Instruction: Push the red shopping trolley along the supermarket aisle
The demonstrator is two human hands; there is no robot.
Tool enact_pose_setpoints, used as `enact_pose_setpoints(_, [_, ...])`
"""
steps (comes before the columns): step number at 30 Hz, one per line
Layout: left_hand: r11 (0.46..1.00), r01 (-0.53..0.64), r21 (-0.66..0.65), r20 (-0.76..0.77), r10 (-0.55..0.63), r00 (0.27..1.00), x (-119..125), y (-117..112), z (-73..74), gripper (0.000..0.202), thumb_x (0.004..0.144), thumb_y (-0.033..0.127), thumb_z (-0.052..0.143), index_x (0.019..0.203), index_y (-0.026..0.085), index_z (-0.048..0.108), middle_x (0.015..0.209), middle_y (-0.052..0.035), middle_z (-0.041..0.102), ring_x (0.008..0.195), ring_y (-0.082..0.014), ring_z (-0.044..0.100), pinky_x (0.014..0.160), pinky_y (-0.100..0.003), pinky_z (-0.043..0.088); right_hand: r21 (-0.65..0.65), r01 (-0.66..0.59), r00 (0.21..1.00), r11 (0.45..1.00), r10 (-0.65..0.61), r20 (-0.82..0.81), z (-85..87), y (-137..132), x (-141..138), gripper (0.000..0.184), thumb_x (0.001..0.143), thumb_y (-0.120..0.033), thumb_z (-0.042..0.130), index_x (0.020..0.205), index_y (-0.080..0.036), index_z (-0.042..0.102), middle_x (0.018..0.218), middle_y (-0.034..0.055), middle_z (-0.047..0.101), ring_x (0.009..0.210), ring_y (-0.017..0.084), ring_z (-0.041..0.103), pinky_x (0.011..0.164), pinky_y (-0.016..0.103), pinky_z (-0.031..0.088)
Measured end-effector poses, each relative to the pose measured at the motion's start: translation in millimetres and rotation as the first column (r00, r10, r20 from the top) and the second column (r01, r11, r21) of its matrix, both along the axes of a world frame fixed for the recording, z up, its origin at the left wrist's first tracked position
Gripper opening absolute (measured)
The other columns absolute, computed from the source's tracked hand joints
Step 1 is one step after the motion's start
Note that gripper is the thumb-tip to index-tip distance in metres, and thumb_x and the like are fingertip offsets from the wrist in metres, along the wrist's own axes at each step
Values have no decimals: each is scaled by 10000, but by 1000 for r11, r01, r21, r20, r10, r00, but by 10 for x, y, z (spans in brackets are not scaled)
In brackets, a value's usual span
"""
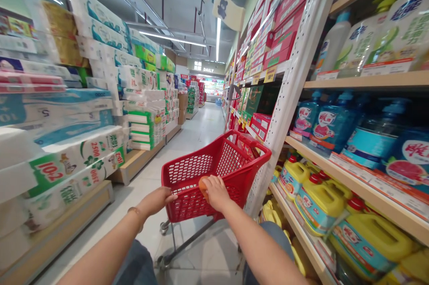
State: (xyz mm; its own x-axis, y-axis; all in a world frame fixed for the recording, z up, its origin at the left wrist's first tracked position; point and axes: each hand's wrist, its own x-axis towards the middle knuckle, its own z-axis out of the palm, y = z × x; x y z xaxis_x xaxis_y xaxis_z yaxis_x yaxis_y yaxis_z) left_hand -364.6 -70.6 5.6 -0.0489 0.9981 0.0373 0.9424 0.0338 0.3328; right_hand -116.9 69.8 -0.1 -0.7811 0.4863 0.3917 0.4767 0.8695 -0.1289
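Hands apart, both at the near rim of a red plastic shopping cart (pixel 231 160). Left hand (pixel 157 200) curled over the rim, fingers toward the basket, a gold-toned bracelet (pixel 136 215) on its wrist. Right hand (pixel 216 192) cupped over a round orange object (pixel 203 188) against the rim; possibly a fruit, but too covered to tell. Whether the hand grips it or only rests on it also cannot be told.

Cart on small caster wheels (pixel 164 228) over a pale tile floor (pixel 197 137). Just right of the cart, a white perforated shelf upright (pixel 291 84). Yellow jugs with red caps (pixel 321 204) on the low shelf, blue bottles (pixel 335 124) above, pale bottles (pixel 360 44) higher.

Left of the aisle, wrapped toilet paper packs (pixel 97 173) stacked on low wooden platforms (pixel 134 164). Farther, boxed goods (pixel 281 21) high on the right, a bear flag (pixel 228 8) overhead, and a lit display (pixel 212 86) at the aisle's end beneath strip lights (pixel 167 35).
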Motion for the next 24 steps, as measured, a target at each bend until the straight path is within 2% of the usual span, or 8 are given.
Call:
enact_pose_setpoints(3, [994, 90, 67, -29, -88, 996, -191, -38, -78, 490, 929, 535, 321, 951, 227, 702, 1126, -75, 670, 1194, -262, 521, 1044, -399, 342, 16, 99, 995, 995, -98, -22, -13, 221, 198, 466, 864, -145, 432, 1323, -227, 436, 1428, 69, 431, 1392, 220, 235, 1150, 427, 91])
enact_pose_setpoints(5, [987, 126, 98, -16, -125, 992, -245, -51, -118, 474, 939, 515, 313, 986, 244, 700, 1149, -62, 663, 1236, -254, 487, 1084, -402, 306, 13, 128, 992, 992, -128, -21, -30, 305, 260, 489, 851, -129, 430, 1333, -215, 432, 1472, 69, 385, 1419, 224, 181, 1154, 428, 69])
enact_pose_setpoints(9, [968, 196, 157, -11, -197, 980, -166, -50, -122, 499, 947, 510, 297, 859, 224, 696, 944, -52, 698, 1003, -213, 585, 1006, -357, 377, -32, 184, 983, 982, -185, -13, -52, 339, 235, 549, 814, -94, 429, 1353, -193, 410, 1512, 86, 323, 1443, 238, 96, 1152, 446, 48])
enact_pose_setpoints(13, [968, 200, 154, -1, -202, 979, 15, -43, -97, 512, 954, 505, 288, 773, 192, 651, 837, -57, 680, 850, -195, 569, 854, -324, 424, -98, 229, 972, 969, -233, -35, -60, 304, 137, 554, 782, -67, 425, 1322, -191, 426, 1507, 84, 323, 1447, 236, 57, 1152, 453, 46])
enact_pose_setpoints(15, [972, 180, 150, -4, -181, 983, 109, -35, -102, 508, 959, 496, 284, 773, 188, 643, 827, -62, 675, 840, -196, 555, 805, -315, 418, -122, 199, 978, 972, -204, -34, -75, 261, 77, 526, 799, -84, 420, 1313, -192, 428, 1493, 82, 338, 1444, 236, 70, 1154, 451, 49])
enact_pose_setpoints(19, [980, 133, 149, -59, -126, 990, 357, 9, -137, 492, 965, 473, 289, 754, 193, 634, 806, -55, 669, 819, -195, 542, 806, -335, 381, -183, 99, 995, 978, -101, -2, -121, 92, -35, 536, 811, -112, 428, 1339, -194, 386, 1481, 79, 344, 1438, 239, 97, 1156, 461, 53])
enact_pose_setpoints(24, [981, 121, 148, -109, -106, 988, 774, 97, -188, 473, 972, 471, 273, 830, 208, 639, 878, -47, 672, 872, -204, 548, 814, -363, 330, -219, -125, 991, 968, 134, 26, -126, -180, 33, 529, 802, -115, 444, 1315, -241, 401, 1440, 40, 398, 1431, 205, 117, 1158, 454, 52])
